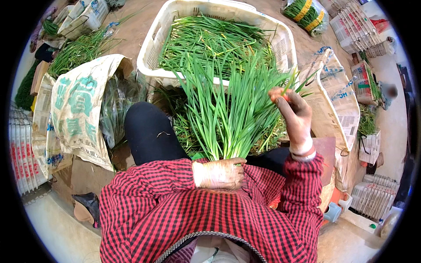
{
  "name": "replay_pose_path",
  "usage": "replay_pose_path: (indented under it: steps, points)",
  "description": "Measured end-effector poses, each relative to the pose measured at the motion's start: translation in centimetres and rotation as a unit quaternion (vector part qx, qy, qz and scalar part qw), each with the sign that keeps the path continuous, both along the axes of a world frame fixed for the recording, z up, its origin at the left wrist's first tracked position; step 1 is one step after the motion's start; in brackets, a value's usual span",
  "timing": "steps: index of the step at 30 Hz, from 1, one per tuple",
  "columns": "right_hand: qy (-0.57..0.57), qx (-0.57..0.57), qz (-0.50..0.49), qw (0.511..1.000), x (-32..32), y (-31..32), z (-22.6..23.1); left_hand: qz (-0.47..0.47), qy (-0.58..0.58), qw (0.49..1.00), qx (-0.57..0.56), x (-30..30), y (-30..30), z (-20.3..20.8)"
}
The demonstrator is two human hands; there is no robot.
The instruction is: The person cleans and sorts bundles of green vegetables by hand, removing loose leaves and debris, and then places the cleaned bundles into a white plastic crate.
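The one fisheye view looks steeply down from the head, close above the checked shirt (210, 215) at lower centre, green leaves (232, 109) mid-frame.

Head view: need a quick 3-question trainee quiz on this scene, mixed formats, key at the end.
1. Multiple choice: where does the left hand grip the leafy bunch?
(a) at its base
(b) halfway up
(c) at its leaf tips

2. Fill in the colour: the white crate beyond the bunch holds a heap of mostly ___ leaves.

3. True or false: the right hand is down inside the white crate.

Key:
1. a
2. green
3. False; it is raised at the right side of the bunch, outside the crate.
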State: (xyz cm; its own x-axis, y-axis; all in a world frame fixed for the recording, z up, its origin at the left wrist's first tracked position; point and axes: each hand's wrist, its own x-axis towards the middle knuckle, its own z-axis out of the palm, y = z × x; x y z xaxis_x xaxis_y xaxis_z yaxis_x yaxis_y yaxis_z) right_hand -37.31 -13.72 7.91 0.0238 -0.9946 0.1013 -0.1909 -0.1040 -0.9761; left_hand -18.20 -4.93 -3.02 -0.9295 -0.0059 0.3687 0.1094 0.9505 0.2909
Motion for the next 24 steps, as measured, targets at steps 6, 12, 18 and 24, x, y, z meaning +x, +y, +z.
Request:
replay_pose_path:
  steps: [6, 12, 18, 24]
  points:
    - [0.071, 0.260, -0.014, 0.963, -1.2, 2.6, -0.8, -0.016, 0.016, 1.000, 0.009, 0.2, -0.3, 0.6]
    - [0.527, 0.104, 0.141, 0.831, -2.5, 3.1, -2.3, -0.014, 0.035, 0.999, 0.022, -0.6, 0.2, -0.6]
    - [0.462, 0.168, 0.189, 0.850, -4.9, 0.0, -2.0, -0.018, 0.062, 0.997, 0.053, -0.4, 0.2, -1.0]
    - [0.593, 0.083, 0.233, 0.767, -3.7, 0.2, -2.4, -0.035, 0.066, 0.996, 0.042, -0.5, 0.0, -1.0]
